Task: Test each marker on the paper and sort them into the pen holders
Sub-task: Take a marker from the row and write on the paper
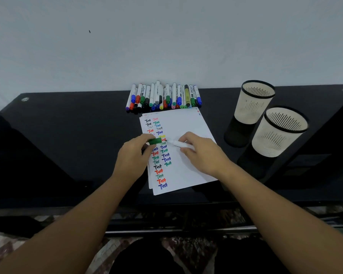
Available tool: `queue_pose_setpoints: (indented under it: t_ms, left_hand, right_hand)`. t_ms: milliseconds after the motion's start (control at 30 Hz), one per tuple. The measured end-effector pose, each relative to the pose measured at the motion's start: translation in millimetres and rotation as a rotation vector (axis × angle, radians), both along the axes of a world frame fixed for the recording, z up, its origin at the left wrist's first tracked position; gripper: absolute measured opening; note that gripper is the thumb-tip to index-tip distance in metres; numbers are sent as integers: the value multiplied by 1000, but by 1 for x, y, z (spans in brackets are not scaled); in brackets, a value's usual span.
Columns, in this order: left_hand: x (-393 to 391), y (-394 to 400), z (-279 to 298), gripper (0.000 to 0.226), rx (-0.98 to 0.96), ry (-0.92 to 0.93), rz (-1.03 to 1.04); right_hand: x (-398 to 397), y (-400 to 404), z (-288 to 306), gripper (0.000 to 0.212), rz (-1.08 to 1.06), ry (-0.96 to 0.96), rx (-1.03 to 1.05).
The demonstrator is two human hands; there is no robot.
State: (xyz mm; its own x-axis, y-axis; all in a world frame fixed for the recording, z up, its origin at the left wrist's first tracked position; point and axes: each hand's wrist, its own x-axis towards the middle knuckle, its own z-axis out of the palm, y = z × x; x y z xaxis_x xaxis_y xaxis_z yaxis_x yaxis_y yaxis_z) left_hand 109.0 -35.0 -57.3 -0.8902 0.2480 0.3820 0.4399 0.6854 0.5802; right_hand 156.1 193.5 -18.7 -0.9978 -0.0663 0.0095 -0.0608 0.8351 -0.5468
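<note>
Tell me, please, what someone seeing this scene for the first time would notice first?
Most likely the sheet of paper at the centre of the black table, filled with two columns of coloured "Test" words. Over it, the left hand holds a green cap while the right hand holds the uncapped white marker. Behind lies a pile of markers; two empty pen holders stand right.

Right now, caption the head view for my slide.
Left hand holds green cap; right hand holds marker over paper.
</note>
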Motion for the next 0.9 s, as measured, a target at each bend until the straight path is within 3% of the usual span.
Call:
queue_pose_setpoints:
  t_ms: [67,400,667,733,900]
  left_hand:
    - [0,0,0,24,-26,12,1]
    - [5,2,4,25,-102,85,-54]
    - [12,3,7,25,-120,199,-117]
    - [15,5,7,33,-145,233,-148]
    - [5,4,5,77,-134,-90,-12]
  right_hand:
    - [-4,3,1,23,27,53,104]
    - [-13,3,-4,28,110,107,114]
    - [-15,-8,0,30,219,215,296]
    - [-14,-10,1,35,277,235,362]
    - [-17,-10,6,48,243,138,182]
